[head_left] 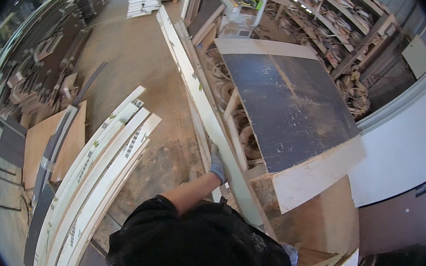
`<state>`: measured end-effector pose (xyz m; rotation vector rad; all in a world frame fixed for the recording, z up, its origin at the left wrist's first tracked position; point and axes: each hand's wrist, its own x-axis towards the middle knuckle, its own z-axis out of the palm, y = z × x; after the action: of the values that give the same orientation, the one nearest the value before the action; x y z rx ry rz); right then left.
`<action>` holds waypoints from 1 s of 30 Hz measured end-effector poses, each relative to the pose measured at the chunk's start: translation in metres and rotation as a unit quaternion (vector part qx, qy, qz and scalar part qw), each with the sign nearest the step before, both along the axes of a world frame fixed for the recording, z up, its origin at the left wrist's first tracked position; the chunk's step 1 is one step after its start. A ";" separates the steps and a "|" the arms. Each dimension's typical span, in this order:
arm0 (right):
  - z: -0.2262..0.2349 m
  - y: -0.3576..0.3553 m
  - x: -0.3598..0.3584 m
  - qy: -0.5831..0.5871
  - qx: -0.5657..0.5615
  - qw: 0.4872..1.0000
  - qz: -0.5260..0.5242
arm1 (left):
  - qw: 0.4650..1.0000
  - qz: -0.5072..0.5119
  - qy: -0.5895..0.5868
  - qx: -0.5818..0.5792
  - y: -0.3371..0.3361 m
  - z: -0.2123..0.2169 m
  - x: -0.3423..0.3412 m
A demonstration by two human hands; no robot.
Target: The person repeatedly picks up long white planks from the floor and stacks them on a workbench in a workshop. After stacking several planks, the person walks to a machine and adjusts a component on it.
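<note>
From the head camera, the gloved left hand [216, 166] is clamped on a long pale wooden strip [196, 92] lying along the dark sawdust-strewn workbench top [289, 105]; the right hand [291, 255] is barely visible, its grip unclear. More pale curved strips [98, 172] are stacked on the dusty concrete workshop floor [132, 55].

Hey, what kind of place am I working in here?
Most likely a woodworking shop. A stack of long pale boards lies on the dusty floor, your left hand grips a long white plank, and a sawdust-strewn dark panel lies beside it.
</note>
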<state>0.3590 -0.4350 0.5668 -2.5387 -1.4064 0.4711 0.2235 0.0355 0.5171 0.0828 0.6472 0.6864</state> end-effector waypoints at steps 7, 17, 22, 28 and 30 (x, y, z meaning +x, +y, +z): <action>0.041 0.077 0.038 0.073 0.039 0.986 0.142 | 0.988 0.151 0.005 0.010 -0.015 0.051 -0.064; -0.086 0.144 0.169 0.047 -0.067 0.935 0.344 | 0.913 0.400 0.012 -0.075 -0.093 0.031 -0.175; -0.081 0.243 0.170 -0.109 -0.144 0.886 0.428 | 0.852 0.509 0.034 -0.118 -0.133 0.009 -0.212; 0.022 0.361 0.042 0.012 -0.104 0.871 0.480 | 0.772 0.627 0.008 -0.105 -0.165 0.005 -0.265; 0.037 0.389 -0.004 -0.008 -0.103 0.857 0.505 | 0.749 0.651 0.013 -0.122 -0.177 0.005 -0.294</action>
<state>0.3545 -0.0457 0.6039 -1.6867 -2.7494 0.7638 -0.0701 -0.1418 0.5225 -0.6833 0.7690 1.9469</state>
